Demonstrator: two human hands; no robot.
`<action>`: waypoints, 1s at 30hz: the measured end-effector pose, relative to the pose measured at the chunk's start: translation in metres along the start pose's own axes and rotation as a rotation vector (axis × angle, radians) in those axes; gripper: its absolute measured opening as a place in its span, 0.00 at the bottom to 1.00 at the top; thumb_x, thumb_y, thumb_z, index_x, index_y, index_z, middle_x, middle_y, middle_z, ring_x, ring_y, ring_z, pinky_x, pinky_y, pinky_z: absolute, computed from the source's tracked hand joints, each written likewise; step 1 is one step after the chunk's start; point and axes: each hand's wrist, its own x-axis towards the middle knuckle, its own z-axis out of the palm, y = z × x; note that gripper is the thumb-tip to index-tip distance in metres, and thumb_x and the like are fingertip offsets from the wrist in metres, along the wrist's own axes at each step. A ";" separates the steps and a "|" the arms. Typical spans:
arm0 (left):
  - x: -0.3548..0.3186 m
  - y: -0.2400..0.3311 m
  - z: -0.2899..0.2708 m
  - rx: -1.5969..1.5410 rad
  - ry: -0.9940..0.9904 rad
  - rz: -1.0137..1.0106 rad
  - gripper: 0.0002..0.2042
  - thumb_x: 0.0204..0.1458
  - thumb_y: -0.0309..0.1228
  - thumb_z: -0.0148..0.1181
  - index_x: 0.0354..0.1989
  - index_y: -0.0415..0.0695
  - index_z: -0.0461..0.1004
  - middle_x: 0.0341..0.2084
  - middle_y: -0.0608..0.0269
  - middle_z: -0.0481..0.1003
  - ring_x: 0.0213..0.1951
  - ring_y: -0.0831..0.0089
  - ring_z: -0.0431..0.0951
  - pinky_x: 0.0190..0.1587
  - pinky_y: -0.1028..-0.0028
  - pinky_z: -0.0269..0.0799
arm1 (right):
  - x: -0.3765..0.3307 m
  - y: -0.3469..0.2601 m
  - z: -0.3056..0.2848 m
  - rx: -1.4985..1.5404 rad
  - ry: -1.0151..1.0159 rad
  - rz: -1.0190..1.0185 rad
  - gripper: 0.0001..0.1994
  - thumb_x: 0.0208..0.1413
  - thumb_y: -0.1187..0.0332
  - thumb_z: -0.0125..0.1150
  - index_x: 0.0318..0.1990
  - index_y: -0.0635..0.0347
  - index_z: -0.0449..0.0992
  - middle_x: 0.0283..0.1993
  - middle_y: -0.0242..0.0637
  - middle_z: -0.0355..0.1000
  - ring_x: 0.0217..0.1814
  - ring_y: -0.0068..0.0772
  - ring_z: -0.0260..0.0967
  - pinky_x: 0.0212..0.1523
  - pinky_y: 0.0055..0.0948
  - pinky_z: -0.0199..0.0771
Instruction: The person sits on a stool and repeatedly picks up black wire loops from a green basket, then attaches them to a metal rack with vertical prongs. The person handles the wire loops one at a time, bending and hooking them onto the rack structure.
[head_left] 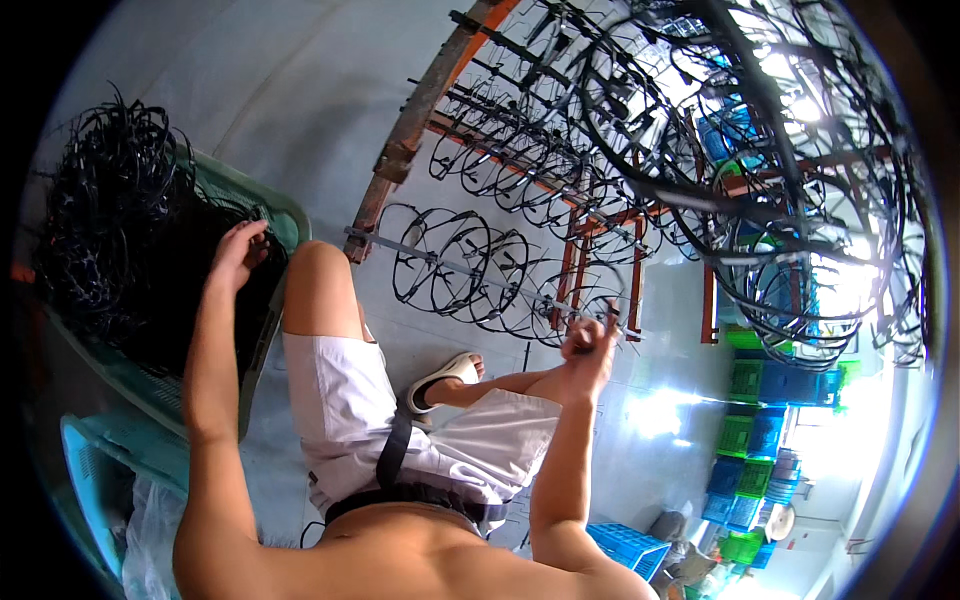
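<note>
My left hand (240,252) is over the inner right side of a green crate (290,215), its fingers slightly bent and apart. Beside and beyond it, a tangled heap of black cables (110,200) fills the crate and rises above its far left side. My right hand (588,358) is at the right end of a grey bar (440,262), its fingers closed on a thin black cable (612,318); motion blurs the fingertips. Several looped black cables (470,270) hang along that bar, low beside my knees.
A rusty orange rack frame (400,150) holds rows of looped cables, with a large bunch (790,240) overhead at the right. A light-blue crate (85,460) stands lower left. Stacked green and blue crates (750,430) line the right, and a blue crate (628,548) sits behind my right elbow.
</note>
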 end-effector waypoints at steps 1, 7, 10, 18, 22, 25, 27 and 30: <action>-0.024 0.015 -0.005 -0.139 -0.191 0.067 0.02 0.52 0.31 0.57 0.29 0.50 0.72 0.22 0.72 0.70 0.28 0.75 0.73 0.31 0.75 0.70 | 0.014 0.020 -0.012 -0.028 -0.049 0.034 0.22 0.63 0.46 0.40 0.43 0.55 0.68 0.27 0.29 0.66 0.19 0.18 0.56 0.16 0.17 0.54; -0.154 0.050 0.015 -0.248 -0.540 0.580 0.10 0.54 0.34 0.50 0.23 0.46 0.70 0.42 0.54 0.72 0.52 0.59 0.69 0.55 0.65 0.62 | 0.045 0.062 -0.017 0.133 -0.160 0.197 0.25 0.64 0.49 0.40 0.57 0.62 0.61 0.30 0.30 0.67 0.20 0.16 0.56 0.16 0.17 0.56; -0.213 0.043 0.081 -0.338 -0.640 0.594 0.11 0.56 0.39 0.50 0.41 0.46 0.71 0.44 0.51 0.70 0.48 0.58 0.70 0.52 0.63 0.66 | 0.048 0.068 -0.016 0.132 -0.138 0.109 0.26 0.65 0.52 0.40 0.61 0.63 0.57 0.30 0.28 0.67 0.20 0.15 0.55 0.18 0.16 0.57; -0.250 -0.055 0.236 0.684 -0.648 0.862 0.20 0.51 0.24 0.58 0.54 0.47 0.67 0.30 0.61 0.73 0.19 0.81 0.65 0.22 0.76 0.65 | 0.055 0.108 -0.001 0.376 -0.221 0.224 0.24 0.65 0.51 0.40 0.62 0.56 0.58 0.29 0.25 0.65 0.24 0.15 0.53 0.24 0.18 0.56; -0.229 -0.115 0.293 1.019 -0.527 1.151 0.18 0.47 0.21 0.61 0.48 0.42 0.71 0.27 0.58 0.75 0.24 0.67 0.74 0.28 0.72 0.70 | 0.057 0.113 -0.001 0.356 -0.279 0.167 0.25 0.65 0.50 0.41 0.61 0.58 0.59 0.29 0.26 0.65 0.24 0.15 0.53 0.26 0.18 0.57; -0.228 -0.131 0.323 1.130 -0.496 1.104 0.16 0.46 0.23 0.59 0.47 0.42 0.72 0.26 0.53 0.74 0.28 0.56 0.75 0.31 0.64 0.72 | 0.060 0.118 -0.010 0.298 -0.306 0.047 0.25 0.65 0.51 0.40 0.59 0.61 0.62 0.30 0.26 0.65 0.25 0.14 0.52 0.26 0.17 0.57; -0.219 -0.144 0.330 1.175 -0.494 1.109 0.14 0.46 0.23 0.59 0.44 0.42 0.72 0.25 0.53 0.74 0.29 0.56 0.75 0.31 0.63 0.72 | 0.057 0.116 -0.010 0.280 -0.311 0.013 0.24 0.66 0.52 0.38 0.59 0.61 0.62 0.30 0.25 0.65 0.25 0.14 0.52 0.26 0.17 0.57; -0.211 -0.154 0.332 1.222 -0.508 1.115 0.11 0.46 0.23 0.59 0.39 0.42 0.72 0.26 0.53 0.75 0.29 0.55 0.76 0.31 0.62 0.72 | 0.052 0.108 -0.010 0.235 -0.302 -0.049 0.22 0.67 0.54 0.36 0.58 0.61 0.63 0.30 0.25 0.64 0.26 0.13 0.52 0.27 0.16 0.57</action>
